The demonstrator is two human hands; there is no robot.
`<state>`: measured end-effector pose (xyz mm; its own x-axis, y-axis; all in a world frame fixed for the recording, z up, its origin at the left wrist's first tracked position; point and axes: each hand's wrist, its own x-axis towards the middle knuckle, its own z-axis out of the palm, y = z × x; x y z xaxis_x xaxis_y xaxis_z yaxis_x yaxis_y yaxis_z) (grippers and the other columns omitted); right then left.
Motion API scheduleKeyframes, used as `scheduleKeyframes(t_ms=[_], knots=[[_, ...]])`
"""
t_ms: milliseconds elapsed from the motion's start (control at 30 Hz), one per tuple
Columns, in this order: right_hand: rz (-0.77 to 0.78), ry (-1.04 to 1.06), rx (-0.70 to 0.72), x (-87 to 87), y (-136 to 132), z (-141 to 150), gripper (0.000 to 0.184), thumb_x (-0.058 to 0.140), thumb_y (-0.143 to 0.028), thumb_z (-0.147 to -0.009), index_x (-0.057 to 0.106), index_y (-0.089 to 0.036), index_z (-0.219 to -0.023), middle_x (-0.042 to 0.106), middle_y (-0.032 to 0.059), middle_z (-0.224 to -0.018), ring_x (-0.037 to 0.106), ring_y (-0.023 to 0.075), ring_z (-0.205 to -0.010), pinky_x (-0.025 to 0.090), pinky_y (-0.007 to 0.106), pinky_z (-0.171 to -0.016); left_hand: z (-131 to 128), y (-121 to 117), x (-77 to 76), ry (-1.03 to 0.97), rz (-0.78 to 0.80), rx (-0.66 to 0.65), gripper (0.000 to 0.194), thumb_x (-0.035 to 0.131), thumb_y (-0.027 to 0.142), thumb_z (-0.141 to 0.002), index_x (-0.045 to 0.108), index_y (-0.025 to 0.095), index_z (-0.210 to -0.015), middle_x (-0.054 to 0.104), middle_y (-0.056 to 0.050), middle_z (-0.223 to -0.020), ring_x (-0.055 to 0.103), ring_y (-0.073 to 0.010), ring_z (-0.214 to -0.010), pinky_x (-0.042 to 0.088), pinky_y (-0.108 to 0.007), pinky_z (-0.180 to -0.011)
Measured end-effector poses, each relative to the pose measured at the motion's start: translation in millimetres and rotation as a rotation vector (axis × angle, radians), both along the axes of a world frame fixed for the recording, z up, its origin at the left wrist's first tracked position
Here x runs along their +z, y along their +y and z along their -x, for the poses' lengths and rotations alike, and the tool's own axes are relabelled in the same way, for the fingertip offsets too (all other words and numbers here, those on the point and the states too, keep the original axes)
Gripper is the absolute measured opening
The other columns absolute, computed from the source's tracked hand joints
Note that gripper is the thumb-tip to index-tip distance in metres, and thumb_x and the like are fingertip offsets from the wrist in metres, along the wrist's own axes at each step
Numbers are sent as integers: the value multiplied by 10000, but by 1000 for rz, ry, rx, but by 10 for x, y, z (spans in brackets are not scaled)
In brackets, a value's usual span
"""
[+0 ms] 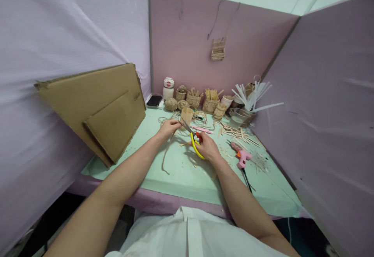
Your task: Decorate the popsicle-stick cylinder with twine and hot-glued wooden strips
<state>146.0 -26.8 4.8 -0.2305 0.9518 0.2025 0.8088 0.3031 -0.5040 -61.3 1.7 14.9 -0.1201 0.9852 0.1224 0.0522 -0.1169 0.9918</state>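
My right hand (208, 146) grips a pair of scissors (195, 142) with yellow and red handles. Their blades point up and left, toward the fingers of my left hand (168, 128). Those fingers are pinched on a length of brown twine (164, 159), whose loose end trails down onto the green table. Just beyond the blades stands a small tan cup (186, 116) that looks made of wooden sticks. Loops of twine lie around it, and a pink pen-like tool (202, 130) rests to its right. Whether the blades touch the twine is too small to tell.
A pink glue gun (241, 155) lies at the right, its cord running to the front edge. Wood strips (238, 132) are scattered behind it. Stick-filled baskets (210, 103), twine balls (171, 104) and a white bottle (168, 89) line the back. Cardboard (108, 113) leans at the left.
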Motion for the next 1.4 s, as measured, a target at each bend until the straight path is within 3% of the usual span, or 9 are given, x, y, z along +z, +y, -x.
scheduleKeyframes(t_ms=[167, 567, 900, 1067, 1233, 1400], knots=[[-25, 5, -27, 19, -16, 6, 342, 682, -475, -796, 621, -199, -988, 673, 44, -889, 591, 189, -771, 323, 265, -603, -21, -33, 46, 40, -7, -28, 173, 673, 251, -617, 765, 136, -708, 538, 22, -487, 499, -131, -574, 370, -253, -596], [-57, -42, -27, 31, -26, 12, 299, 672, -488, -806, 568, -213, -860, 626, 9, -781, 518, 159, -673, 233, 264, -561, 2, -21, 10, 117, 12, -100, 289, 663, 316, -622, 794, 144, -814, 535, 26, -498, 450, -117, -541, 324, -245, -544], [-52, -35, -8, 32, -36, 10, 303, 660, -502, -817, 599, -219, -905, 640, 22, -763, 534, 170, -661, 241, 266, -564, -18, -36, 41, 89, 16, -77, 178, 667, 265, -605, 769, 150, -694, 536, 16, -488, 454, -123, -533, 323, -248, -542], [-61, -26, 15, 5, -17, -3, 300, 635, -515, -828, 591, -218, -837, 608, 8, -705, 494, 159, -620, 232, 267, -556, -4, -22, 33, 90, -9, -104, 180, 700, 281, -614, 771, 143, -704, 580, 0, -538, 495, -132, -581, 352, -254, -580], [-88, 93, 8, -25, 37, -35, 343, 596, -554, -820, 544, -221, -759, 564, -9, -677, 445, 149, -604, 250, 269, -560, -2, -27, 39, 63, 15, -117, 260, 779, 364, -598, 759, 137, -725, 599, -1, -569, 494, -125, -585, 352, -259, -587], [-37, 409, -49, -37, 122, -52, 420, 625, -628, -739, 522, -221, -740, 555, -19, -669, 473, 148, -627, 344, 264, -586, 17, -3, 11, -45, 70, -169, 330, 851, 367, -577, 726, 136, -778, 624, 13, -619, 440, -72, -518, 326, -218, -515]])
